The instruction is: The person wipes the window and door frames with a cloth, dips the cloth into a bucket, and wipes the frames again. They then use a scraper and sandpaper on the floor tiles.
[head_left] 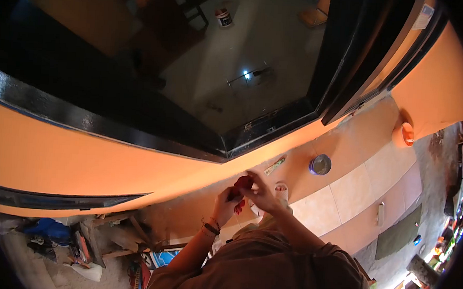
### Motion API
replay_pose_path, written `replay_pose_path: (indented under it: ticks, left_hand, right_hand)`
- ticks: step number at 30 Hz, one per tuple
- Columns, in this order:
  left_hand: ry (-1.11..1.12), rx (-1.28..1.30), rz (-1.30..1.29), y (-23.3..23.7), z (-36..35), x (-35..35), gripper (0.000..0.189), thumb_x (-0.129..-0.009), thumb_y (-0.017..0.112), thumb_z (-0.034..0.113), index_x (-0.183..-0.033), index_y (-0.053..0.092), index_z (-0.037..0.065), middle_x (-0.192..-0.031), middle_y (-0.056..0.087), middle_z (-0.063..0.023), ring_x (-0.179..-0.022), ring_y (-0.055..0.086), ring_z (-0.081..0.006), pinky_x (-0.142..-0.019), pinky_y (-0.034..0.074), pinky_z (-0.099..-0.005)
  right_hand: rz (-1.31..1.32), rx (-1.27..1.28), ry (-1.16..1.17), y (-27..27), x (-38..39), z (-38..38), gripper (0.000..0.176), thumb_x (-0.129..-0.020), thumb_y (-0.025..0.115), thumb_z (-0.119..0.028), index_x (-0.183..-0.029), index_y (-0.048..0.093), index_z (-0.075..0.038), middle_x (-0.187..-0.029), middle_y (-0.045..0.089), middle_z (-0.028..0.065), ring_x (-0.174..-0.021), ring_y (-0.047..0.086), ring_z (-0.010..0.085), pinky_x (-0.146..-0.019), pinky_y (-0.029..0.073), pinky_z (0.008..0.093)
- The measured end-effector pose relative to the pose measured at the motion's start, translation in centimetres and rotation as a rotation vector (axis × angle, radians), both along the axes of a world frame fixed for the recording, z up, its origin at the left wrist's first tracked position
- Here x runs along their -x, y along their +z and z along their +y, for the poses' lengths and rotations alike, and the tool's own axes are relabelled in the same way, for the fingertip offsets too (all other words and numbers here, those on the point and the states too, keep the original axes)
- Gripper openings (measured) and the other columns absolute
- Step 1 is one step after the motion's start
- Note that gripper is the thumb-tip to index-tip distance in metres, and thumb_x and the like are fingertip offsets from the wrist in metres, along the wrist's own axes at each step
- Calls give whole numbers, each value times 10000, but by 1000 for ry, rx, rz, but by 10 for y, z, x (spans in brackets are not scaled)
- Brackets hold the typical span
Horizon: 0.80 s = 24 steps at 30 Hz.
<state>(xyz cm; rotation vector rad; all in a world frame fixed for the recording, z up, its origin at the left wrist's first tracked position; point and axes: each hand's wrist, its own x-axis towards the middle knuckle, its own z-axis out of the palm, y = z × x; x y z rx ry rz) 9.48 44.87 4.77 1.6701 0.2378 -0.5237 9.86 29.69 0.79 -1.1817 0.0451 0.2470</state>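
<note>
Both my hands are raised in front of my body, close together, above the tiled ledge. A crumpled dark red cloth (244, 183) is between them, and a red end of it hangs below the fingers. My left hand (226, 198), with bands on its wrist, is closed on the cloth from the left. My right hand (261, 193) comes from the right, its fingers bent in against the cloth. The exact fingertip grip is too small to make out. A small patterned packet or tube (274, 166) lies on the tiles just beyond my right hand.
A round container with a dark top (320, 165) stands on the tiles; an orange bucket (403, 135) is farther right. Ahead are an orange wall (98, 157) and a black window frame (210, 152). Wooden pieces (130, 233) and clutter lie left; a dark mat (399, 234) lies right.
</note>
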Motion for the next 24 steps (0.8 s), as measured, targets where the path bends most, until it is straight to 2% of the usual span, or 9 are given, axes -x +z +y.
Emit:
replay_pose_path:
  ticks: [1,6,9,13,14,16,19,23,24]
  left_hand:
    - [-37,39,28,2,-3,-2,151,-867,510,39,-998,548,-27,-722,606,-64,-598,577,-108,-511,468,-241]
    - [68,131,256,13,-11,-12,112,-906,506,98,-903,538,-9,-655,581,-72,-528,538,-112,-467,436,-247]
    - [182,43,21,-9,-9,-17,139,-904,524,136,-874,538,1,-643,585,-85,-420,506,-102,-384,393,-221]
    - [27,-200,-213,-17,2,-30,205,-847,620,180,-788,563,-8,-657,592,-97,-561,567,-177,-529,443,-282]
    - [-36,-281,-441,-20,3,-32,214,-835,633,189,-779,570,-8,-669,597,-100,-591,581,-199,-558,450,-296]
    - [-45,-241,-349,-19,6,-35,203,-835,630,187,-795,575,-3,-682,602,-105,-621,589,-210,-582,455,-306]
    - [-89,-256,-331,-8,11,-50,207,-849,608,200,-798,577,2,-708,616,-110,-654,604,-209,-597,458,-313]
    - [-184,-202,-134,-39,49,-39,245,-845,608,257,-870,562,18,-757,593,-63,-724,590,-179,-657,459,-292]
    - [-446,-410,-326,-38,61,-39,239,-831,625,258,-874,559,32,-773,568,-44,-750,571,-165,-683,454,-286]
  right_hand:
    - [-68,138,221,-4,-3,-4,494,-852,623,-138,-1279,402,-25,-1104,536,98,-994,533,152,-798,485,300]
    - [127,27,268,15,-9,-9,381,-877,599,-183,-1190,502,12,-890,608,51,-791,579,116,-715,482,234]
    - [132,66,205,21,-15,-13,389,-854,622,-253,-1161,544,-25,-852,640,62,-747,595,108,-658,496,268]
    - [136,377,147,12,-24,-18,349,-827,650,-240,-1061,573,6,-825,639,71,-737,597,96,-634,497,253]
    - [198,233,150,16,-26,-21,318,-810,667,-219,-1008,579,14,-819,624,65,-728,585,97,-635,487,240]
    - [252,-52,73,31,-26,-14,291,-804,662,-213,-950,582,25,-770,604,56,-645,583,107,-517,470,216]
    - [464,27,101,48,-28,-14,289,-822,631,-231,-962,579,17,-727,598,64,-543,571,116,-386,416,216]
    - [353,-59,-421,21,-26,8,246,-817,652,-205,-954,603,-7,-692,598,46,-450,508,81,-348,350,203]
    - [332,-41,-454,41,-31,11,275,-818,658,-241,-965,596,-17,-700,597,35,-445,472,58,-357,337,197]
